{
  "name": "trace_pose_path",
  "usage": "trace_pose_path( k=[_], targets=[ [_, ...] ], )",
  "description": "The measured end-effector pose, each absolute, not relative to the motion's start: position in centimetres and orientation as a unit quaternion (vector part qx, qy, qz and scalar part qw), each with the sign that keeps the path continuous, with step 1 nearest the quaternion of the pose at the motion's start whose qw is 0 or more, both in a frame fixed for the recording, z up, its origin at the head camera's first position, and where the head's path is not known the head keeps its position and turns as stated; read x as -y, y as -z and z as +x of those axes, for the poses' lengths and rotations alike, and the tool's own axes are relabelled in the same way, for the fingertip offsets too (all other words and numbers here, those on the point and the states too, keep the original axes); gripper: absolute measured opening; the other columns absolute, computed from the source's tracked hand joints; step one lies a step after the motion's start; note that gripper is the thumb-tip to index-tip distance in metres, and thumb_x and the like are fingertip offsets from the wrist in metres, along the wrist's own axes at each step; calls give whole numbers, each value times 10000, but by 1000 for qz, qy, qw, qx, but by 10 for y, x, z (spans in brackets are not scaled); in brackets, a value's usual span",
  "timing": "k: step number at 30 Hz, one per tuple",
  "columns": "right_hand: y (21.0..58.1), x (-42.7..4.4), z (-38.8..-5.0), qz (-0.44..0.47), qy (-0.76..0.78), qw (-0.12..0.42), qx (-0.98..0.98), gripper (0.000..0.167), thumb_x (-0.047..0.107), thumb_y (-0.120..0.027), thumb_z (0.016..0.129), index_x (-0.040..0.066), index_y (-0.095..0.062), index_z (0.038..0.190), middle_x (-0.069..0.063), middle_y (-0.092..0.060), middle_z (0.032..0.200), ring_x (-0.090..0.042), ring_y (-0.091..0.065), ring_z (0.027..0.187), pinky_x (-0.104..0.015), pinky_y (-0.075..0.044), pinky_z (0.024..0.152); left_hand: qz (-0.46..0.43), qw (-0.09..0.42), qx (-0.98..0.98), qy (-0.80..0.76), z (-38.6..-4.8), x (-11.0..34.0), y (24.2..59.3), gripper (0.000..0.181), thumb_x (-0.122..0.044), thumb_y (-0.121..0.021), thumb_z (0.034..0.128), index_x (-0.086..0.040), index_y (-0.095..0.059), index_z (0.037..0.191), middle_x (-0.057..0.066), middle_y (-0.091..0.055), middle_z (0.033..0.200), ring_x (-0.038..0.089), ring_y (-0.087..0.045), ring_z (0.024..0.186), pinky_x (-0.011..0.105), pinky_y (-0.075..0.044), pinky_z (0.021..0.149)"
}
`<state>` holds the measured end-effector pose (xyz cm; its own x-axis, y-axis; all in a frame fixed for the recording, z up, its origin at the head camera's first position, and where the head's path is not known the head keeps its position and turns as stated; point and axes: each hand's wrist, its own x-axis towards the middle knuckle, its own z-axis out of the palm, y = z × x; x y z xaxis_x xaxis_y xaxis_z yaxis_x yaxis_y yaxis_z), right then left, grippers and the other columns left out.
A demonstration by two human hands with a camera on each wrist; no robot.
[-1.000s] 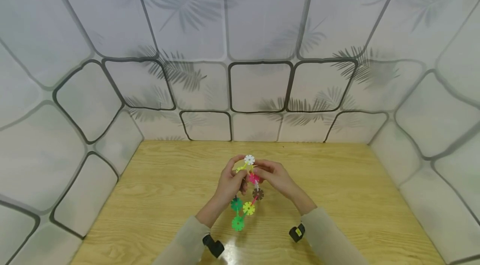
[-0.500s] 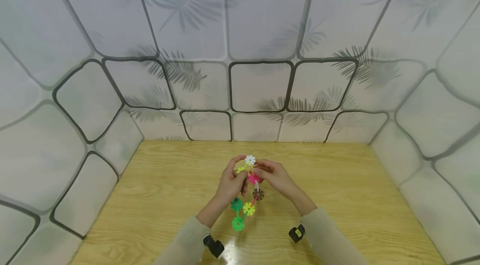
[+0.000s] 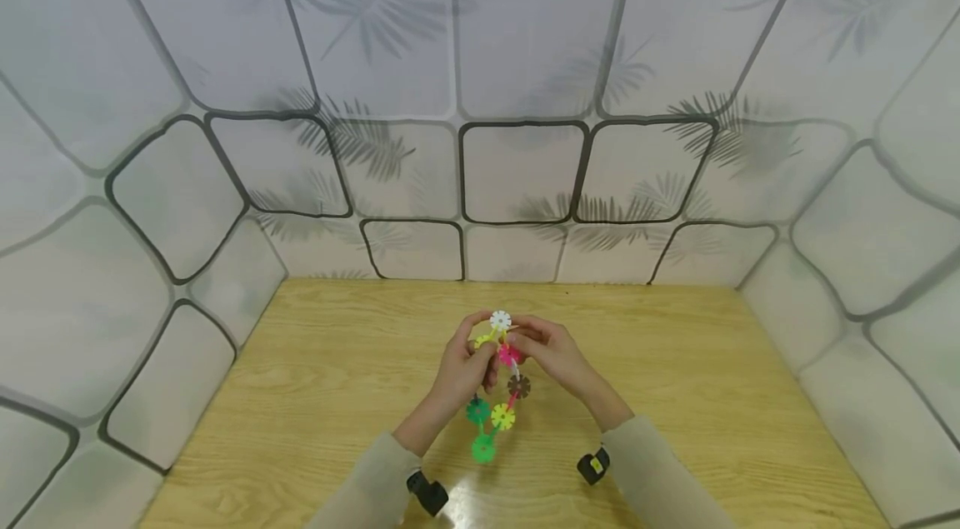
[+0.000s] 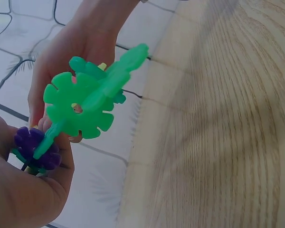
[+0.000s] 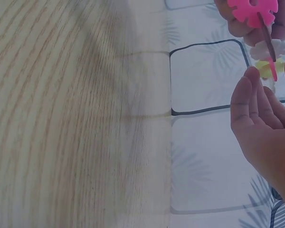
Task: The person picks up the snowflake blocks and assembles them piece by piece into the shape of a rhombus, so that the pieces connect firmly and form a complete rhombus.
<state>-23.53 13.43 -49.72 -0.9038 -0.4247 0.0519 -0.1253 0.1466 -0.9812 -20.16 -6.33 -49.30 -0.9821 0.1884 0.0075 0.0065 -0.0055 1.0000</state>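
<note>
A loop of interlocking snowflake discs is held up between both hands in the head view. My left hand (image 3: 457, 366) grips its left side, near a yellow disc; in the left wrist view the fingers curl around a purple disc (image 4: 37, 148). My right hand (image 3: 558, 356) pinches the upper right side, by a pink disc (image 3: 509, 355). A white disc (image 3: 500, 321) tops the loop between the fingertips. Below hang a brown disc (image 3: 519, 386), a yellow disc (image 3: 503, 416), a dark green disc (image 3: 477, 410) and a bright green disc (image 3: 483, 449). Fingers partly hide the upper joints.
The wood-grain table (image 3: 675, 362) lies beneath the hands. White patterned sheeting (image 3: 517, 171) rises behind it and on both sides. A black wrist camera (image 3: 428, 492) sits at the left cuff, another black camera (image 3: 594, 466) at the right.
The lower discs of the loop have swung slightly to the right. Both hands stay almost in place, keeping their hold.
</note>
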Motion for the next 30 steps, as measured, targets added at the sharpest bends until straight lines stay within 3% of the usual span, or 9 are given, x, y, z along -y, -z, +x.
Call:
trace_pose_path(
  k=[7, 12, 19, 24, 30],
  targets=[
    [497, -134, -235, -184, 638, 110, -740, 496, 150, -606, 1083, -32, -493, 1531, -322, -678, 1297, -35, -699, 951, -238, -590, 853, 70, 68, -698, -710, -201, 62, 494, 490, -43, -497, 1054, -142, -445, 1531, 9, -584, 638, 117, -545, 487, 238, -513, 475],
    [499, -134, -235, -187, 642, 119, -734, 536, 121, -642, 1060, 10, -475, 1557, -298, -665, 1318, -49, -702, 1003, -246, -601, 872, 71, 68, -693, -714, -201, 62, 495, 491, -51, -493, 1063, -134, -431, 1542, 19, -596, 648, 114, -566, 490, 231, -531, 478],
    [501, -135, -237, -207, 627, 114, -742, 599, 131, -676, 1044, 103, -454, 1600, -264, -666, 1335, -160, -689, 1157, -250, -594, 925, 77, 73, -690, -716, -200, 61, 495, 570, -53, -482, 1070, -147, -348, 1616, 14, -617, 650, 104, -587, 486, 238, -547, 480],
    [502, -135, -237, -217, 615, 108, -751, 607, 156, -668, 1052, 93, -437, 1610, -243, -666, 1314, -238, -683, 1180, -247, -586, 934, 86, 87, -687, -717, -200, 61, 495, 599, -49, -464, 1076, -188, -321, 1641, 15, -622, 654, 113, -599, 496, 243, -552, 492],
    [500, -133, -237, -216, 617, 97, -750, 589, 140, -681, 1042, 65, -469, 1587, -245, -682, 1243, -127, -716, 1066, -233, -603, 887, 80, 96, -686, -716, -201, 62, 495, 609, -45, -467, 1069, -207, -329, 1640, 33, -622, 668, 117, -599, 501, 246, -555, 498]
  ],
)
